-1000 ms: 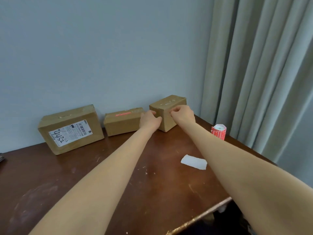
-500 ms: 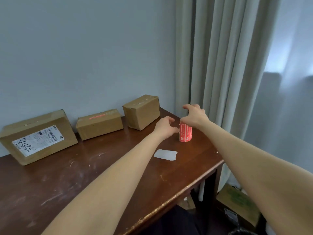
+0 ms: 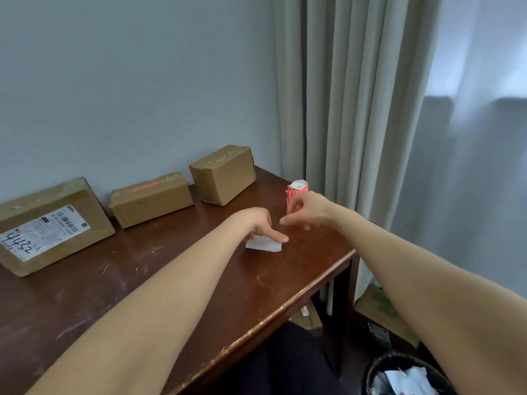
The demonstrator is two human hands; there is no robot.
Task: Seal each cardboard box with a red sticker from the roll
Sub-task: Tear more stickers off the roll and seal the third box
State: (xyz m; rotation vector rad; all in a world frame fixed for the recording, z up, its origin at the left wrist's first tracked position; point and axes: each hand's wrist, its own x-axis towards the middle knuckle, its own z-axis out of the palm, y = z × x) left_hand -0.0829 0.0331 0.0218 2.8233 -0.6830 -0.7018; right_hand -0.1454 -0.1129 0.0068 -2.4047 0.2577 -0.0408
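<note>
Edges: the table [image 3: 299,266] is bounded by its front edge close under both forearms; bare wood is left between hands and boxes.
Roll: the sticker roll [image 3: 298,186], red with a white core, is stood upright near the curtain [image 3: 356,109].
Right hand [image 3: 309,209]: held against the roll's front; whether anything is pinched cannot be told.
Left hand [image 3: 261,223]: forefinger laid straight on a white slip [image 3: 263,246].
Boxes: left box [image 3: 51,223], middle box [image 3: 151,198] and right box [image 3: 224,176] are lined along the wall.

glossy scuffed wood table [image 3: 142,280]; matt cardboard boxes [image 3: 222,175].

handwritten "4452" on largest box's label [image 3: 40,238]
</note>
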